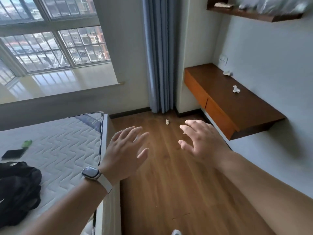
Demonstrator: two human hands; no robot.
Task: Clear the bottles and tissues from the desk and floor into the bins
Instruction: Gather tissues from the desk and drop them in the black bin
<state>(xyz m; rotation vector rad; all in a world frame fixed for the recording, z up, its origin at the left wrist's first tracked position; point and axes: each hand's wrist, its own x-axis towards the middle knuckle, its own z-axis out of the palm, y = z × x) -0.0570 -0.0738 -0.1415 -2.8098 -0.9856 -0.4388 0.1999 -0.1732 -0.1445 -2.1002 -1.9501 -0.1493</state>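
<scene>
- Hovering above the wooden floor [169, 184], both hands reach forward palm-down; the left grip [126, 150] and the right grip [201, 141] have fingers spread and nearly straight, and they hold nothing.
- One crumpled floor tissue [167, 122] lies ahead of both hands, beyond the fingertips and in line with the gap between them, near the curtain's foot. It is a small wad with no clear long axis.
- A pale scrap [184, 133] shows just beside the right grip's fingers, partly hidden. Whether it is tissue I cannot tell.
- Two more wads sit on the desk [237, 112], to the right of the right grip and further on. The near desk tissue [236, 89] is mid-surface and the far desk tissue [227, 73] is by the wall.
- The right grip looks nearer to every tissue, so a forward, downward reach for the floor wad seems likely next.
- No bin is in view.
- A blurred green object [27, 143] on the bed [59, 133] may be a bottle.
</scene>
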